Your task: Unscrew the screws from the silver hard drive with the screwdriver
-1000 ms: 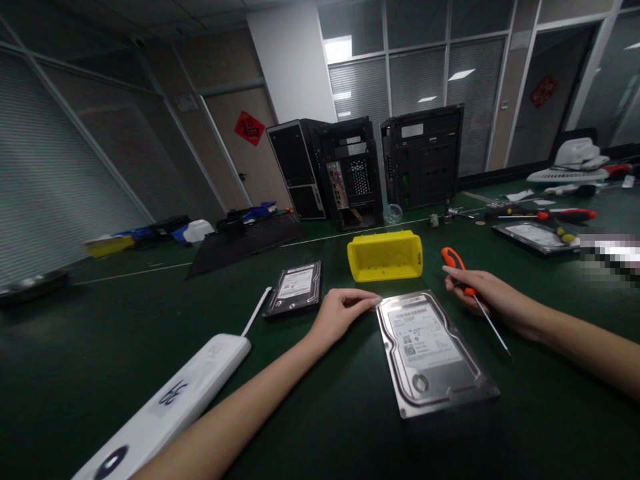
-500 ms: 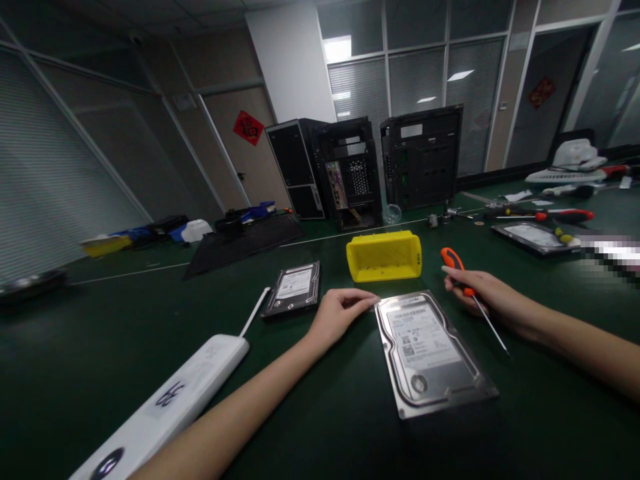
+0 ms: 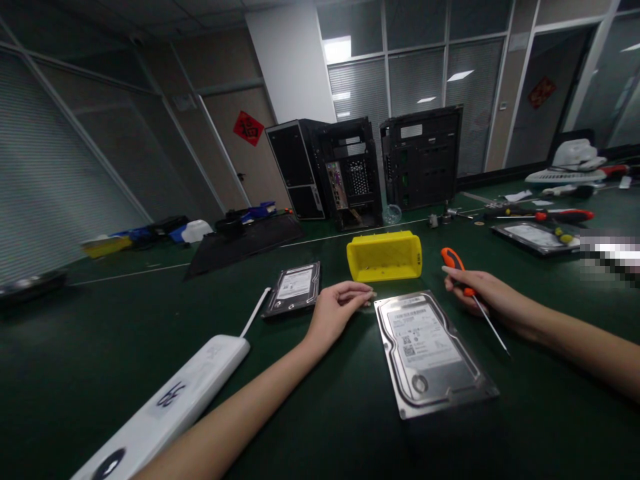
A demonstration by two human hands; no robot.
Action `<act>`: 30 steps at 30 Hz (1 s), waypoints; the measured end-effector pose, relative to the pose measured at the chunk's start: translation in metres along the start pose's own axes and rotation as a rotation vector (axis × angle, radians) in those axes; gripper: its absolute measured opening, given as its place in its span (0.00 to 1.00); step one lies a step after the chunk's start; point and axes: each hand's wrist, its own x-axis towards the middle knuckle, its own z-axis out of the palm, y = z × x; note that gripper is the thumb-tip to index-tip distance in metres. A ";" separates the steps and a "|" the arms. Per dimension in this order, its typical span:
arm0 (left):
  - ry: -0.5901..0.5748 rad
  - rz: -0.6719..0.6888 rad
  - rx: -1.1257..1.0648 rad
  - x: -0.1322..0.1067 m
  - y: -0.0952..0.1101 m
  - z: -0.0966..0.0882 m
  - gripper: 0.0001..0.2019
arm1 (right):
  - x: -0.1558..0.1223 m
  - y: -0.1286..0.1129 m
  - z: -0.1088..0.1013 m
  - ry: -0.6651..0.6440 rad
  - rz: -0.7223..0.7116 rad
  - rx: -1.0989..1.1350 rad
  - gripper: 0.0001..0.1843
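Observation:
A silver hard drive (image 3: 433,353) with a white label lies label-up on the green table in front of me. Just off its far left corner is my left hand (image 3: 337,312), thumb and fingers drawn together in a pinch; whatever may be between the fingertips is too small to make out. To the right of the drive, my right hand (image 3: 480,293) grips a screwdriver (image 3: 452,259) by its orange and black handle, its thin shaft slanting down toward the table. A yellow plastic bin (image 3: 384,259), with a few tiny bits inside, sits beyond the drive.
Another hard drive (image 3: 296,288) lies left of my left hand. A white power strip (image 3: 175,400) runs along the lower left. Black computer cases (image 3: 350,173) stand at the back. A third drive (image 3: 533,237), pliers (image 3: 565,215) and loose tools lie at right.
My left hand has drawn slightly left, and its fingertips have come away from the drive's corner. My right hand and the screwdriver stay where they were.

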 end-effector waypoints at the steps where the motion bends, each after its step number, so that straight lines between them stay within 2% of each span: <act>1: -0.001 0.003 -0.001 0.000 0.001 0.000 0.13 | 0.000 0.000 0.000 0.000 -0.002 0.000 0.20; 10: -0.029 -0.015 -0.073 0.000 0.001 -0.001 0.18 | -0.002 -0.003 0.004 0.023 0.002 -0.037 0.20; 18: -0.157 -0.080 -0.124 0.001 -0.001 0.000 0.19 | 0.000 -0.002 0.002 0.012 0.001 -0.040 0.20; 30: -0.258 -0.134 -0.161 0.004 0.005 0.000 0.19 | -0.002 -0.003 0.002 0.012 0.002 -0.030 0.19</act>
